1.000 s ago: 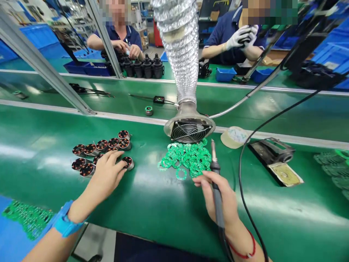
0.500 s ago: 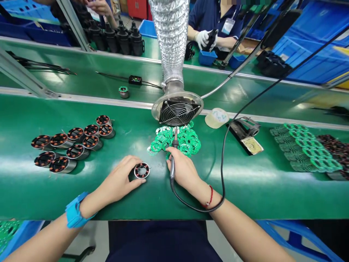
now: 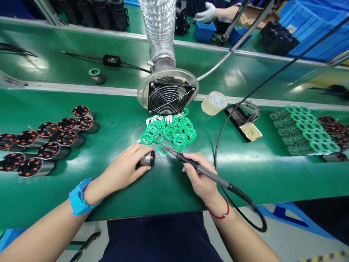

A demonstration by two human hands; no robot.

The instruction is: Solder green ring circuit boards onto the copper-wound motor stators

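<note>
My left hand [image 3: 124,169] is closed around a small metal motor stator [image 3: 148,159], tipped on its side on the green bench [image 3: 163,189]. My right hand [image 3: 200,174] grips a black soldering iron [image 3: 201,170] like a pen. Its tip points left and touches a green ring-shaped circuit board [image 3: 163,149] just right of the stator. Behind them lies a pile of the same green ring boards [image 3: 170,130].
Several copper-wound stators [image 3: 46,140] lie at the left. A fume-extractor fan [image 3: 167,95] on a foil duct stands behind the pile. A tape roll [image 3: 214,103], an iron stand with sponge [image 3: 245,122] and stacked ring boards [image 3: 302,133] are right. A co-worker's gloved hand [image 3: 204,12] works across the conveyor.
My left hand tipped the stator from upright onto its side. My right hand swung the iron from pointing away to pointing left, and its tip now touches a ring board beside the stator.
</note>
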